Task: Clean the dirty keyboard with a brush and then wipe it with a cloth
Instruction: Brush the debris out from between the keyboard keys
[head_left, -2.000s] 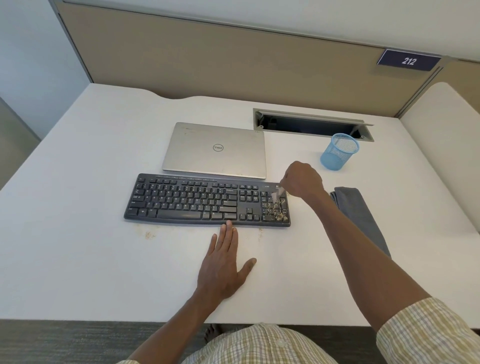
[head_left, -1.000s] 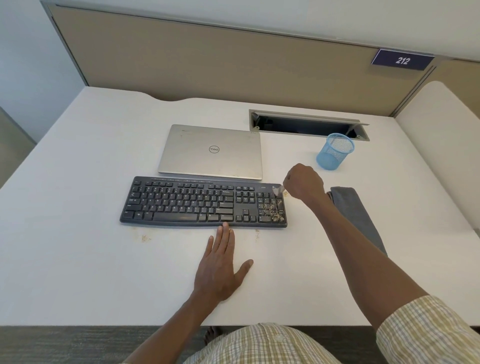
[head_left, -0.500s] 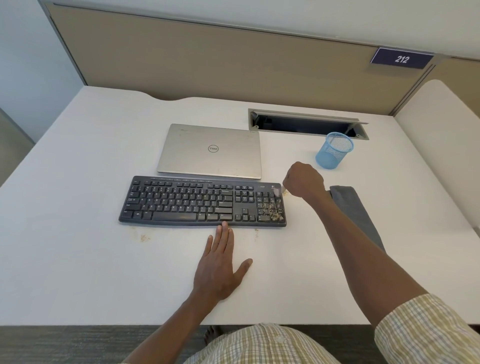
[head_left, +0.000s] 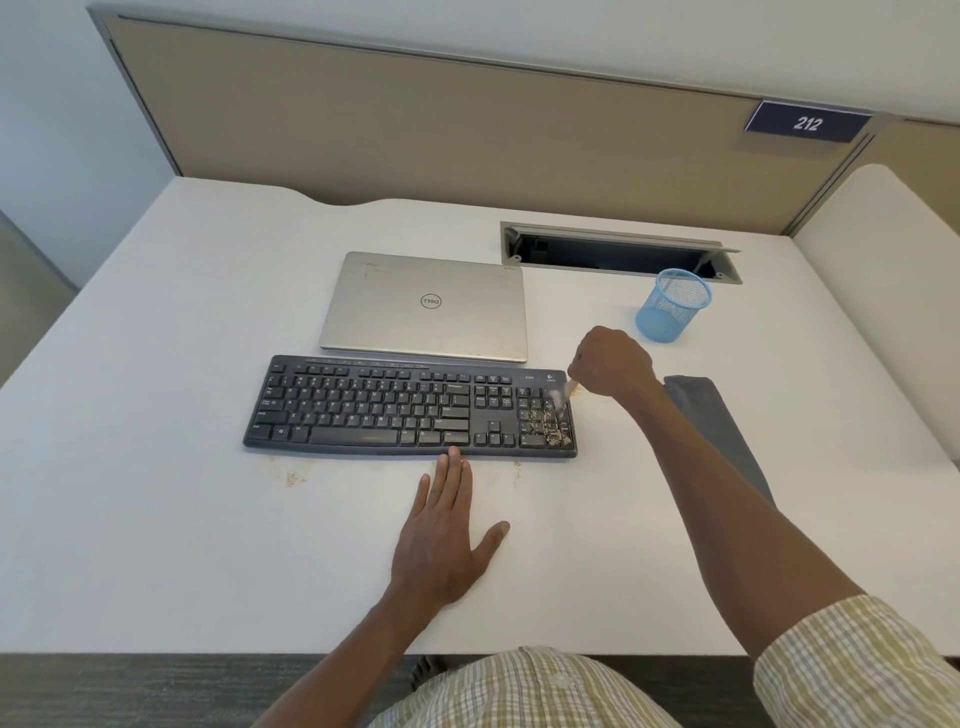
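Holding a small pale brush (head_left: 563, 391) in curled fingers, the right hand (head_left: 612, 362) touched its tip to the crumb-covered number keys at the right end of the flat black keyboard (head_left: 410, 408), which lay on the white table (head_left: 156, 415). The left hand (head_left: 441, 540) lay flat with straight fingers, fingertips touching the keyboard's near edge. A folded grey cloth (head_left: 711, 421) lay to the right, partly under the right arm.

Plenty of bare desk (head_left: 156, 519) left of the left hand (head_left: 441, 540), nothing to bump there. Straight ahead of its fingertips the keyboard (head_left: 395, 410) blocks, with a closed laptop (head_left: 423, 306) right behind. Past the right hand (head_left: 610, 364) stands a blue mesh cup (head_left: 672, 306); a grey cloth (head_left: 711, 421) lies just right of that wrist.
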